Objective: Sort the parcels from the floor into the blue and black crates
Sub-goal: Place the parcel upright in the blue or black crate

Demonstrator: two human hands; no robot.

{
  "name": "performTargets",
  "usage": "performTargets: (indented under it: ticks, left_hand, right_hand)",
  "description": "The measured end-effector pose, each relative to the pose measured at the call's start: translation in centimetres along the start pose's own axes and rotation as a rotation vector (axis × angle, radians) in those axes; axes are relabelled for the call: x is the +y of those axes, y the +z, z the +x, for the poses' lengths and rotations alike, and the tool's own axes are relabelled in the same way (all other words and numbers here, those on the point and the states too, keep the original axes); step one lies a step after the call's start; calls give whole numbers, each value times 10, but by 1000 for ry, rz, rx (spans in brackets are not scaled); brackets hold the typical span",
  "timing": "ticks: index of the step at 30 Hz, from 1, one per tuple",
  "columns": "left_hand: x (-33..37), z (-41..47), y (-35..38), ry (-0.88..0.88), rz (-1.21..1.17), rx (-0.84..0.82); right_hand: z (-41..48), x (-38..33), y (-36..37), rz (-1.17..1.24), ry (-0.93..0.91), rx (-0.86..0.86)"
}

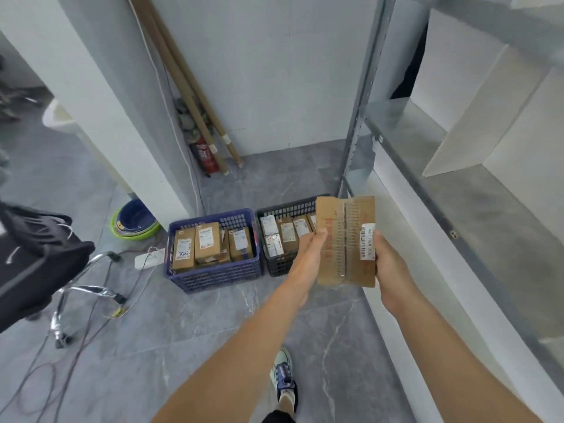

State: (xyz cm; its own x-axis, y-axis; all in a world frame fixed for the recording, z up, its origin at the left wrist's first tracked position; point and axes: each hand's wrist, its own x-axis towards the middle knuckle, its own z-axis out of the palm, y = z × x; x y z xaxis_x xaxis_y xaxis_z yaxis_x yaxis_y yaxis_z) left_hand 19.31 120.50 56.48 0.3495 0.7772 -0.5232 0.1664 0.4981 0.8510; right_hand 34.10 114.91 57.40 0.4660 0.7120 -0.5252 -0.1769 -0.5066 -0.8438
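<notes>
Grey marble floor [213,331] below us, we hold the cardboard parcel [345,239] aloft before the black crate [276,265], near the blue crate [213,276], left hand [308,254] and right hand [386,264] pinching its 2 long edges, the best hold since it looks light, stiff and flat.

A single wide-angle head camera looks forward and steeply down from above; the parcel [338,239] is nearest it, the blue crate [213,277] and black crate [279,265] lie mid-frame on the floor [183,331], the wall [274,71] far, metal shelving [360,117] at right, bowed by the lens
</notes>
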Motion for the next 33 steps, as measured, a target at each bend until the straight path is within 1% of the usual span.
performTargets:
  ticks: [5, 9, 13, 17, 18, 21, 23, 27, 30, 33]
  left_hand:
    - [14, 85, -39, -111, -27, 38]
    - [26, 137, -58, -174, -35, 57]
    - [34, 187, -68, -207, -71, 100]
    - [26, 252, -74, -272, -77, 161]
    - [33, 265, -74, -288, -63, 174]
    - [45, 315, -72, -334, -55, 230]
    - [44, 353, -69, -377, -59, 246]
    - [16, 428, -63, -469, -71, 280]
    - [-2, 478, -68, -537, -75, 329]
    - [-2, 522, -81, -569, -85, 322]
  right_hand:
    - [82, -26, 48, -94, 121, -52]
    - [142, -32, 77, -104, 203, -107]
    - [195, -41, 96, -61, 240, -116]
    - [259, -40, 108, -122, 281, -121]
    - [282, -36, 110, -139, 302, -113]
    - [333, -42, 118, -122, 363, -171]
    - [370, -46, 123, -116, 382, -227]
    - [442, -40, 133, -135, 404, -258]
    - [499, -26, 148, -201, 441, -285]
    - [554, -4, 168, -253, 460, -326]
